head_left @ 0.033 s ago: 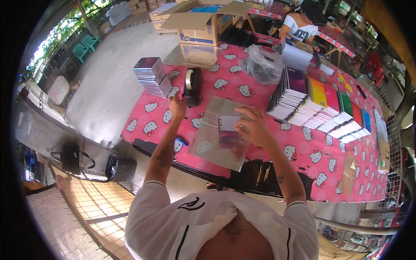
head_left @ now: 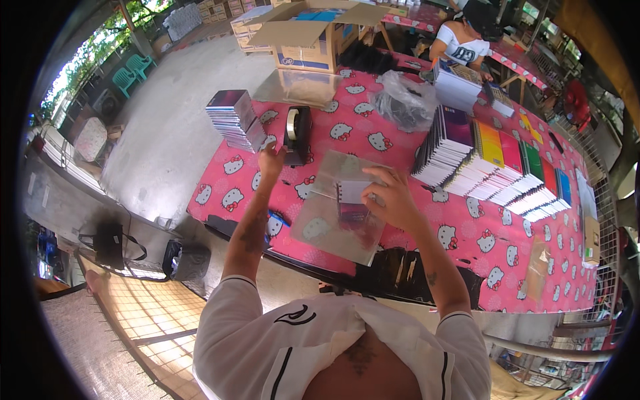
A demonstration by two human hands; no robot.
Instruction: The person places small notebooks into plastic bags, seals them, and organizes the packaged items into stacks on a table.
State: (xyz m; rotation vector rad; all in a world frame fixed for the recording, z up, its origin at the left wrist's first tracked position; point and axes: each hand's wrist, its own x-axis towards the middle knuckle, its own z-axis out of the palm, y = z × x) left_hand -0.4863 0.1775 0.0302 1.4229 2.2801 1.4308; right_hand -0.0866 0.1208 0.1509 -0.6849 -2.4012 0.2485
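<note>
a small notebook in a clear plastic sleeve, held at a pink table

the notebook [head_left: 351, 195] is pinched by the right hand [head_left: 392, 199] inside the plastic sleeve [head_left: 333, 220]. the left hand [head_left: 271, 162] is stretched toward the black tape dispenser [head_left: 297, 132] just beyond it. stacked notebooks [head_left: 233, 120] are seen farther left.

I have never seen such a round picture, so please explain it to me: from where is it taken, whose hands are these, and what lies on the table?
A camera worn on a person's head looks down, and its wide lens bends the edges. The left hand reaches toward a black tape dispenser. The right hand holds a small notebook in a clear plastic sleeve. The table has a pink patterned cloth with rows of colourful notebooks and a separate stack. Another person sits at the far end.
</note>
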